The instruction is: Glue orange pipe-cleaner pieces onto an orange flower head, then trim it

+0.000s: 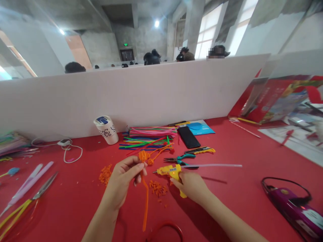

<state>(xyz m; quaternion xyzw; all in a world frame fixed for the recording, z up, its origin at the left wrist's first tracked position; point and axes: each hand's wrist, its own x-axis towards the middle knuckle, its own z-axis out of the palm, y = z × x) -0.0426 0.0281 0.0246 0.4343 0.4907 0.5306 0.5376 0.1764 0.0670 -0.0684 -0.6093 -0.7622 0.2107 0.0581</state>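
Orange piece point(146, 198) was pinched between thumb and fingers of the left hand point(131, 171), just under its ribbed head point(143, 155), over the middle of the red table point(101, 208). Its long axis ran up and down the view: head at the far end, slightly bent stem point(145, 215) trailing nearward. The right hand point(191, 185) wrapped the handle of a yellow glue gun point(173, 170), its nozzle pointing left, near the piece but apart; trigger pressure could not be told. Gluing looked like the step in hand; next, nozzle and piece seemed to need meeting, clear of skin. Orange scraps point(158, 189) lay near the nozzle; pliers point(179, 158) and pipe cleaners point(151, 131) lay beyond.
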